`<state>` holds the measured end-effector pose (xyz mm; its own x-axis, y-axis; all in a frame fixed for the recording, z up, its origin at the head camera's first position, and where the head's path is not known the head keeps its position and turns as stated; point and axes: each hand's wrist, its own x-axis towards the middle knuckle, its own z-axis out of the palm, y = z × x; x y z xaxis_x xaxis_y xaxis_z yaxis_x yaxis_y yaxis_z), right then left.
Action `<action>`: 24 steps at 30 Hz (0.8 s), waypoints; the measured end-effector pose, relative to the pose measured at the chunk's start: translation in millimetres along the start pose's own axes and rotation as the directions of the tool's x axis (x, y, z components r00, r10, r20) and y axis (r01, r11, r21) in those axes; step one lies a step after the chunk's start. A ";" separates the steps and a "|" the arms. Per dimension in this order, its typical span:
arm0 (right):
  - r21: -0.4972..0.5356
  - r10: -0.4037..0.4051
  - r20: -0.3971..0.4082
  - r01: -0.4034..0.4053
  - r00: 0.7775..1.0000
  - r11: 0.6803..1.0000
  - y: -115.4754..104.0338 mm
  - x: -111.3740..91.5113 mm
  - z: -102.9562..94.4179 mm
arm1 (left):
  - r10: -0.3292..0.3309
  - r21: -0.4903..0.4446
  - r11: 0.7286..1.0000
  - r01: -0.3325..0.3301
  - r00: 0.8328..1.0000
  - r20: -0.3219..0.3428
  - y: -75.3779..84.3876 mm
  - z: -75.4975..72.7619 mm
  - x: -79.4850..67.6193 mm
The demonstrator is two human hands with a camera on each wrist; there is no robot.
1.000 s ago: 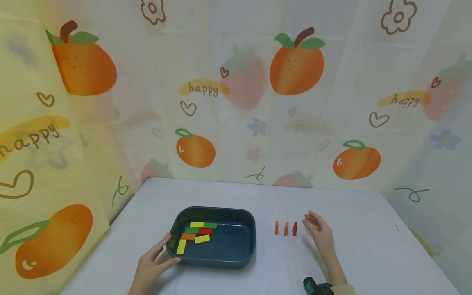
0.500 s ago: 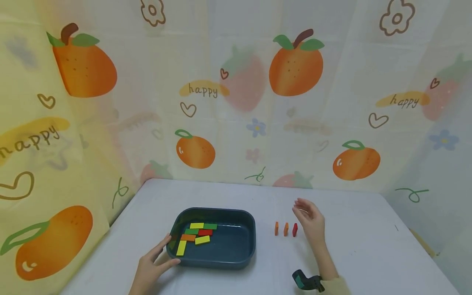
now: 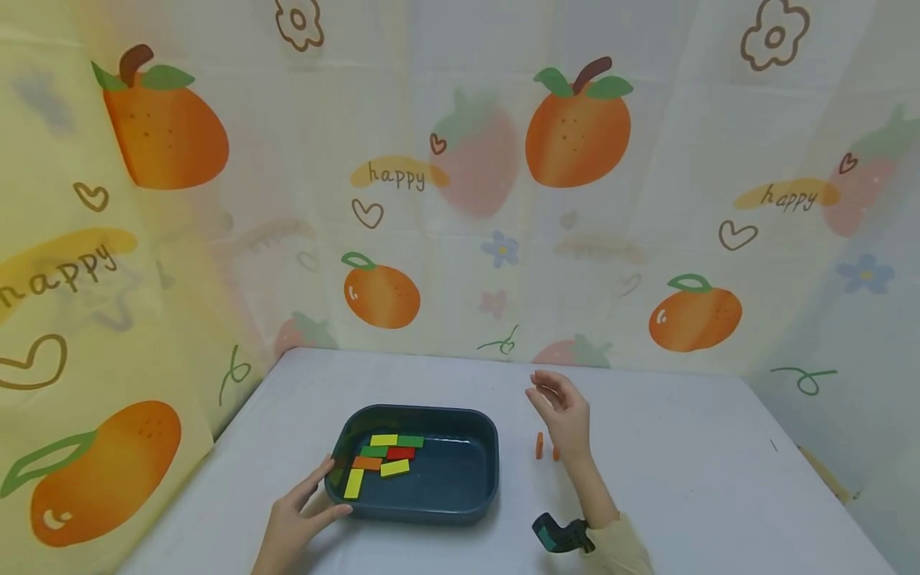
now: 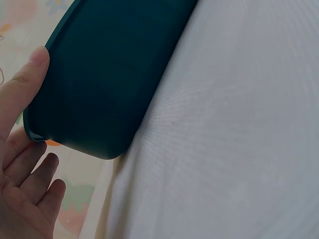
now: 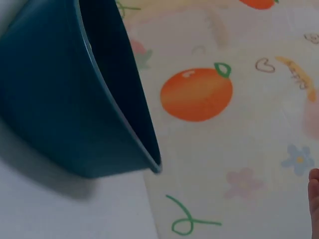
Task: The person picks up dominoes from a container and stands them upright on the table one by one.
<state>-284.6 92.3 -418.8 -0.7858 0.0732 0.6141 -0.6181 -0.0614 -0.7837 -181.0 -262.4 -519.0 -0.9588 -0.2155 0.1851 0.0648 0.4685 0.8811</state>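
Observation:
A dark teal rectangular tub stands on the table, with several flat yellow, green, red and orange blocks, such as a yellow block, lying in its left part. My left hand holds its near left corner, thumb at the front rim and forefinger at the left end; the left wrist view shows the thumb against the rim. Right of the tub, an orange block stands on end, and a second orange block is partly hidden by my right hand. That hand is raised, fingers loosely bent, nothing visible in it.
White cloth covers the table. A fruit-printed curtain rises behind it and along both sides. A dark wrist camera sits at the right sleeve. The tub's outer wall fills the left of the right wrist view.
My right hand has moved left and farther back, passing over the upright blocks, and its forearm now covers the red one. The left hand and tub have stayed put.

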 end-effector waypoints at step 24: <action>-0.031 -0.052 0.319 0.065 0.946 0.997 -2.9 -21.8 73.9 | 0.005 -0.004 1.000 -0.004 1.000 0.009 -1.3 -1.2 0.4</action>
<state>-267.1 17.4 -423.0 -0.7178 -0.2446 0.6518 -0.6673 -0.0255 -0.7444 -181.2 -264.2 -519.5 -0.9609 -0.2058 0.1852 0.0701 0.4664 0.8818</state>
